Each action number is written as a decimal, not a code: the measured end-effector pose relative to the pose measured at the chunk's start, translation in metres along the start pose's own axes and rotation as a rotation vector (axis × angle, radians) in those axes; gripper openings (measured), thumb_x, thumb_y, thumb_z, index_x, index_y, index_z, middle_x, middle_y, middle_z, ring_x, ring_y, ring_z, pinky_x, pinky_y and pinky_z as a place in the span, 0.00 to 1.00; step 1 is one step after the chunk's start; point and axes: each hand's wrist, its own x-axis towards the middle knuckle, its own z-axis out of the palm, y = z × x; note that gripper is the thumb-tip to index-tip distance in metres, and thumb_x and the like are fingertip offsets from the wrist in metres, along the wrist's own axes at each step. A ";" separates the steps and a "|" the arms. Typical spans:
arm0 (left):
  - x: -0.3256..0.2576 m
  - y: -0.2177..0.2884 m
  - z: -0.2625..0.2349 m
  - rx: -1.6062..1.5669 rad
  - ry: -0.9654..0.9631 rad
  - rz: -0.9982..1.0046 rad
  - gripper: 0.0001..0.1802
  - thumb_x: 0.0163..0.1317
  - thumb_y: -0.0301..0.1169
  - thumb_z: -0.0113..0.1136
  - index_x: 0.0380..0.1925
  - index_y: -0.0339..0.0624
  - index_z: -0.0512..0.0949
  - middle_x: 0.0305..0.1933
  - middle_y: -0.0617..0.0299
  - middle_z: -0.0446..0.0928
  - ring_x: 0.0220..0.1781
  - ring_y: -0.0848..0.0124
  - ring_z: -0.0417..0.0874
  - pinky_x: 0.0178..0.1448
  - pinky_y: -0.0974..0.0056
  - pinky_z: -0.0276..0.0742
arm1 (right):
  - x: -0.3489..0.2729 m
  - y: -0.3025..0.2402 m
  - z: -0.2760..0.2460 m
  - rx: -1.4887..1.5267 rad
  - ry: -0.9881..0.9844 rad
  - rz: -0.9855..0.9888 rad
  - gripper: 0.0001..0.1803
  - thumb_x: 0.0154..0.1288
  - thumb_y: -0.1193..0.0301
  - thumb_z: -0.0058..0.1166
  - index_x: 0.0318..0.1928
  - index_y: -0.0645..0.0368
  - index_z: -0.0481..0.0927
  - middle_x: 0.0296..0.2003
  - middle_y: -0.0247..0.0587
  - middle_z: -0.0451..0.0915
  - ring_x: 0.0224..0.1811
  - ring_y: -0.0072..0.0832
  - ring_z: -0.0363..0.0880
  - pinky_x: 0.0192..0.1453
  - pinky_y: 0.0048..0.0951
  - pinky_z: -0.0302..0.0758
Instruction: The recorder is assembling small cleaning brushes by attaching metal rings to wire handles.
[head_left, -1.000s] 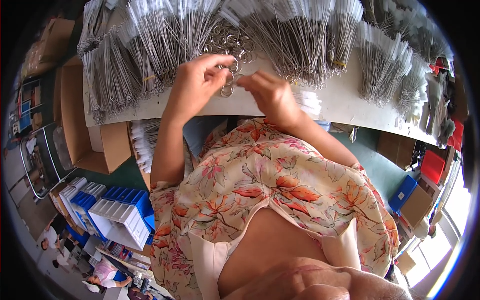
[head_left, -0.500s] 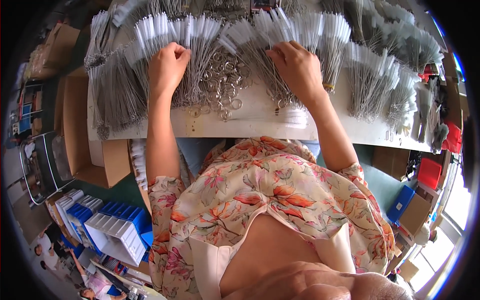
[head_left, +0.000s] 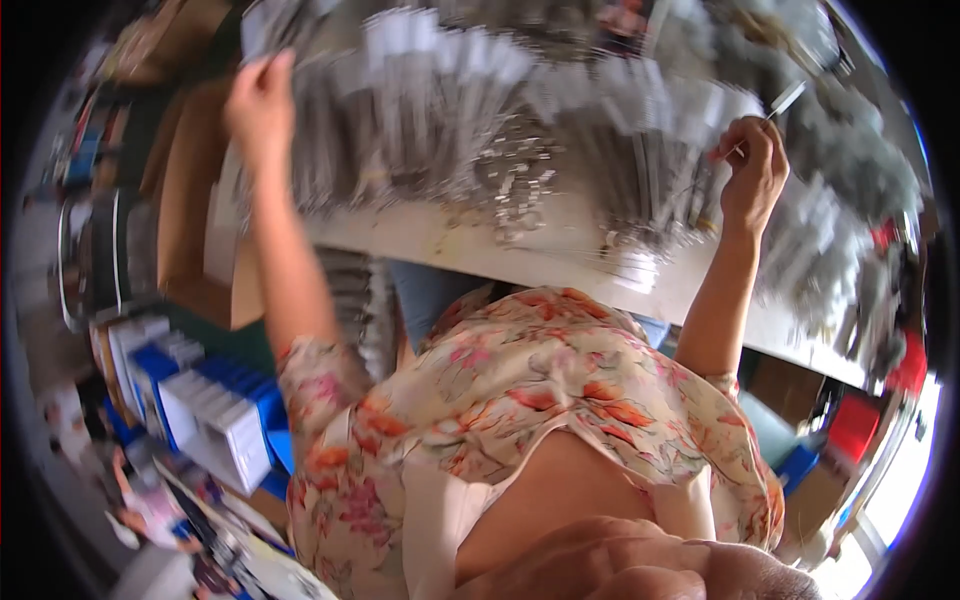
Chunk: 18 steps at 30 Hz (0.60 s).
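My right hand (head_left: 754, 175) is raised over the right part of the table, its fingers pinched round a thin wire brush (head_left: 787, 98) whose white bristle end sticks up beyond them. At the table's far left, my left hand (head_left: 261, 115) is closed, fingertips together and smeared by motion; I cannot make out what it holds, if anything. Between the hands lie bundles of wire brushes (head_left: 440, 110), white bristle ends away from me and wire stems toward me. A heap of metal rings (head_left: 518, 180) sits among them. More bundles (head_left: 665, 140) lie beside my right hand.
The white table (head_left: 400, 235) runs across in front of me. Further brushes (head_left: 815, 250) cover its right end. An open cardboard box (head_left: 190, 215) stands left of it, with blue and white bins (head_left: 215, 420) below. A red bin (head_left: 853, 430) is at the right. People show at lower left.
My hands have moved apart, the left toward the far left and the right out to the right, lifting a wire brush. The whole view has tilted and blurred.
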 end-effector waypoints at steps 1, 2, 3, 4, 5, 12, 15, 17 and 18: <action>0.005 -0.007 -0.013 0.195 -0.121 -0.044 0.22 0.54 0.49 0.58 0.35 0.40 0.80 0.33 0.52 0.79 0.36 0.61 0.81 0.42 0.63 0.72 | 0.006 -0.012 -0.014 0.062 0.126 0.000 0.13 0.61 0.69 0.42 0.27 0.66 0.74 0.24 0.36 0.71 0.21 0.18 0.67 0.23 0.21 0.68; 0.006 -0.057 -0.038 0.337 -0.302 -0.092 0.24 0.54 0.51 0.56 0.37 0.41 0.80 0.35 0.50 0.79 0.37 0.58 0.80 0.43 0.61 0.72 | 0.015 -0.007 -0.023 0.069 0.113 0.010 0.12 0.60 0.69 0.42 0.28 0.64 0.75 0.23 0.35 0.71 0.21 0.17 0.66 0.24 0.21 0.68; 0.004 -0.091 -0.051 0.414 -0.503 -0.128 0.25 0.55 0.52 0.55 0.36 0.41 0.79 0.35 0.50 0.79 0.39 0.58 0.80 0.44 0.60 0.72 | 0.022 -0.006 -0.041 0.049 0.137 0.013 0.11 0.59 0.70 0.43 0.29 0.63 0.77 0.23 0.33 0.71 0.21 0.17 0.66 0.24 0.20 0.67; 0.001 -0.121 -0.061 0.579 -0.672 -0.184 0.23 0.55 0.49 0.57 0.35 0.39 0.78 0.35 0.51 0.79 0.37 0.57 0.79 0.44 0.60 0.72 | 0.027 -0.003 -0.058 -0.052 0.173 0.049 0.11 0.58 0.70 0.43 0.30 0.62 0.78 0.23 0.32 0.71 0.21 0.17 0.65 0.24 0.19 0.66; -0.005 -0.138 -0.044 0.471 -0.682 -0.093 0.19 0.55 0.43 0.59 0.33 0.36 0.77 0.31 0.52 0.78 0.34 0.62 0.78 0.42 0.62 0.71 | 0.025 -0.005 -0.088 -0.177 0.250 0.098 0.11 0.57 0.70 0.44 0.32 0.60 0.80 0.22 0.30 0.71 0.20 0.16 0.65 0.25 0.18 0.65; -0.001 -0.173 -0.043 0.136 -0.588 -0.208 0.11 0.59 0.32 0.58 0.30 0.33 0.77 0.24 0.63 0.74 0.27 0.76 0.69 0.36 0.70 0.67 | 0.000 0.023 -0.161 -1.018 0.141 0.159 0.11 0.54 0.62 0.54 0.35 0.51 0.83 0.26 0.37 0.81 0.28 0.27 0.79 0.37 0.29 0.74; -0.001 -0.139 -0.037 0.118 -0.593 -0.435 0.11 0.60 0.33 0.57 0.31 0.34 0.78 0.25 0.63 0.75 0.27 0.76 0.70 0.34 0.71 0.67 | -0.001 0.040 -0.159 -1.011 0.128 0.158 0.13 0.52 0.59 0.55 0.34 0.52 0.83 0.27 0.37 0.81 0.31 0.32 0.80 0.38 0.31 0.74; 0.000 -0.137 -0.040 0.134 -0.590 -0.577 0.11 0.60 0.33 0.57 0.31 0.34 0.78 0.25 0.63 0.76 0.27 0.76 0.71 0.33 0.72 0.66 | 0.003 0.044 -0.150 -1.112 0.038 0.180 0.15 0.51 0.57 0.55 0.34 0.51 0.83 0.27 0.38 0.81 0.32 0.35 0.80 0.39 0.33 0.75; 0.001 -0.165 -0.049 0.112 -0.568 -0.525 0.11 0.60 0.33 0.57 0.32 0.34 0.78 0.25 0.63 0.76 0.27 0.76 0.70 0.32 0.72 0.66 | 0.008 0.047 -0.143 -1.123 0.016 0.199 0.15 0.49 0.56 0.55 0.32 0.51 0.83 0.28 0.38 0.81 0.33 0.37 0.80 0.39 0.35 0.75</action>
